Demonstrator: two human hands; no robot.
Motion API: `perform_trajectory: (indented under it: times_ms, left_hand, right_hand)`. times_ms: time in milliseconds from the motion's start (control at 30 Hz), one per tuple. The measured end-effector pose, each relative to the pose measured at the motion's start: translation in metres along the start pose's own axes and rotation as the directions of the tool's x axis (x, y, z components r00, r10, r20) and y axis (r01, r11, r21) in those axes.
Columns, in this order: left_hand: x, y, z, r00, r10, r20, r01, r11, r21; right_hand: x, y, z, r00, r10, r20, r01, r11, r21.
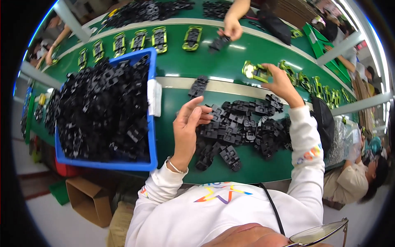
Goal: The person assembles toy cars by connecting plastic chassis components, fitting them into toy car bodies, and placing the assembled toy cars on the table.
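At the right, my right hand [280, 83] grips the near-right end of a yellow-green plastic toy-car-like frame [256, 71] between thumb and fingers, over the far green belt. My left hand [189, 127] is raised with its fingers apart and partly curled, nothing seen in it. Just beyond those fingertips a dark grey plastic base part [198, 86] lies across the pale rail. A loose heap of similar black plastic parts [234, 125] spreads on the green table between my hands, some of it behind my left fingers.
A blue bin [153, 144] full of black parts stands at the left. Several yellow-green frames with black parts [159, 40] line the belt. Across it, another person's hand [233, 29] holds a black part [219, 43]. More yellow-green frames [317, 87] sit at the right, near a black bag [323, 119].
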State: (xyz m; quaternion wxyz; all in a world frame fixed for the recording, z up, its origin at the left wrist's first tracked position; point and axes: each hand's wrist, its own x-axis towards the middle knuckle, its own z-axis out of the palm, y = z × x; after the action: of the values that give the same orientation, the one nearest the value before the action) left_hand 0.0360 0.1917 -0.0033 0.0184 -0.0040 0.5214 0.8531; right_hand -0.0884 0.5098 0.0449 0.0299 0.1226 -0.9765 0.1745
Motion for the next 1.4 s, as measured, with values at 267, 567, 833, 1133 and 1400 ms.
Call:
perform_trajectory:
  times_ms: [267,567,833,1133,1400]
  left_hand:
    - [-0.019,0.028,0.017,0.828,-0.442,0.346,0.544,0.781,-0.305]
    - [-0.021,0.014,-0.018,0.954,-0.217,0.205,0.297,0.768,-0.568]
    - [-0.019,0.006,-0.029,0.993,-0.115,0.009,0.096,0.785,-0.611]
    - [-0.019,0.002,-0.037,0.997,-0.071,-0.003,0.054,0.784,-0.618]
    - [-0.02,0.007,-0.027,0.994,-0.08,-0.07,0.016,0.767,-0.642]
  right_hand:
    - [-0.062,-0.159,-0.017,0.738,-0.653,0.173,0.587,0.747,0.313]
    - [-0.012,-0.094,0.027,0.992,0.001,0.13,-0.052,0.92,0.389]
    - [0.011,-0.116,0.083,0.991,0.019,0.13,-0.011,0.998,-0.068]
    - [-0.007,-0.134,0.081,0.996,0.046,0.075,-0.036,0.991,-0.132]
    - [-0.024,-0.139,0.056,0.988,0.005,-0.152,0.052,0.929,0.367]
